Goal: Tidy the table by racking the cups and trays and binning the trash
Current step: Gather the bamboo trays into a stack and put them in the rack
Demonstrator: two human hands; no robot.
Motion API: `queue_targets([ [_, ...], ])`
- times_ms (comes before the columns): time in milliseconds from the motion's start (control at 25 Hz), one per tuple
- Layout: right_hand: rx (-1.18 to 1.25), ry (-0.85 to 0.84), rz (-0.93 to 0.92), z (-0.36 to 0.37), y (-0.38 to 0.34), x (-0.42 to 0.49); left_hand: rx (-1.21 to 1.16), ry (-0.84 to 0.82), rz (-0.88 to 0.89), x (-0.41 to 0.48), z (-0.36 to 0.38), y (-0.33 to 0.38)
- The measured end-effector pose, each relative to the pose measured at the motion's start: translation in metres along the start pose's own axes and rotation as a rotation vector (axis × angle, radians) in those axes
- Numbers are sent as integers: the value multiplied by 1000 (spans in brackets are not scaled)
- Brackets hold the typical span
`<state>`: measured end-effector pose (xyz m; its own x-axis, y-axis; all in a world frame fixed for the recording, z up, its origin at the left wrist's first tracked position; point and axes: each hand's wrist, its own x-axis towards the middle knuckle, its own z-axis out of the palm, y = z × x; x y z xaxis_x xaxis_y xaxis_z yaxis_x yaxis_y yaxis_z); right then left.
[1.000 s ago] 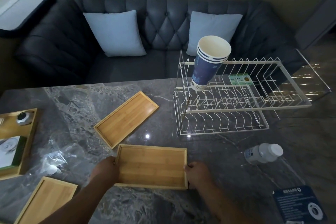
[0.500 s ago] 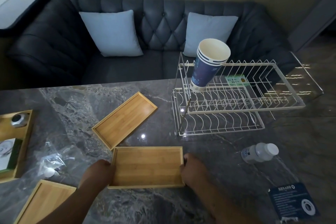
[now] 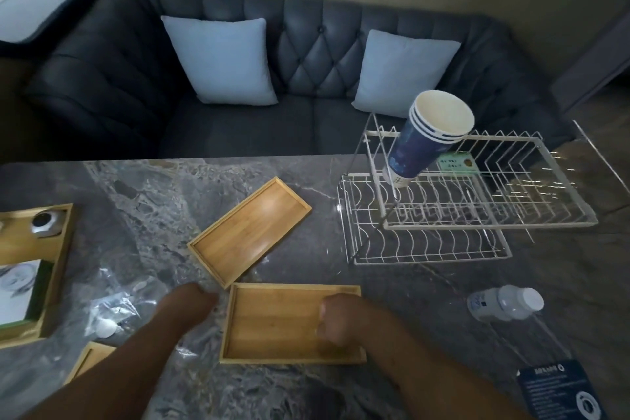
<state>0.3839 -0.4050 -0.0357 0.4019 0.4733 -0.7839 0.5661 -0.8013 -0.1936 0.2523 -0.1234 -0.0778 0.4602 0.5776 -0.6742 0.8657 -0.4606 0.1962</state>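
Note:
A bamboo tray (image 3: 272, 324) lies flat on the marble table in front of me. My right hand (image 3: 341, 320) rests over its right end, fingers curled around that edge. My left hand (image 3: 191, 303) sits just left of the tray with fingers curled, a small gap from its corner. A second bamboo tray (image 3: 249, 232) lies at an angle just behind. A third tray (image 3: 90, 360) shows at the bottom left. A stack of blue paper cups (image 3: 426, 143) leans in the white wire rack (image 3: 484, 225). A crumpled clear wrapper (image 3: 109, 310) and a plastic bottle (image 3: 504, 303) lie on the table.
A larger wooden tray (image 3: 58, 269) with small items sits at the left edge. A dark blue card (image 3: 566, 392) lies at the bottom right. Behind the table stands a dark sofa (image 3: 102, 85) with two pale cushions.
My left hand has come off the tray's left end and now sits beside it. My right hand has shifted inward over the tray's right end. The tray has barely moved.

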Motion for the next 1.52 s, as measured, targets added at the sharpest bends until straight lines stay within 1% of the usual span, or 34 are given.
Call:
queue_targets([
  [80, -24, 21, -22, -6, -12, 11, -4, -11, -7, 4, -6, 7],
  [200, -43, 87, -58, -20, -31, 32, 27, 20, 12, 15, -8, 3],
  [360, -31, 181, -100, -43, -52, 55, -36, -2, -16, 29, -12, -3],
  [480, -17, 272, -17, -66, -57, 62, -18, 5, 57, 30, -10, -3],
  [560, -101, 297, -8, -85, -93, 107, -22, 2, 4, 60, -13, -33],
  [640, -119, 357, 55, -101, -89, 103, -34, 15, 23, 54, -12, -19],
  [720, -114, 418, 121, -111, -82, 109, -51, 65, 59, 50, -15, -13],
  [800, -59, 409, 191, -113, -79, 121, -114, 116, 40, 52, -20, -17],
  [880, 92, 398, 239, -111, -82, 131, -173, 155, 5, 55, -24, -27],
  [960, 252, 393, 236, -104, -86, 136, -229, 197, -21, 57, -29, -36],
  [1120, 374, 454, 256, -96, -94, 136, -256, 205, -2, 64, -30, -35],
  [1240, 532, 486, 267, -98, -92, 135, -280, 225, -54, 66, -29, -25],
  [1360, 595, 573, 245, -100, -88, 126, -256, 222, -30, 63, -28, -18],
  [1520, 581, 684, 244, -99, -86, 103, -453, 257, -87, 54, -27, -20],
])
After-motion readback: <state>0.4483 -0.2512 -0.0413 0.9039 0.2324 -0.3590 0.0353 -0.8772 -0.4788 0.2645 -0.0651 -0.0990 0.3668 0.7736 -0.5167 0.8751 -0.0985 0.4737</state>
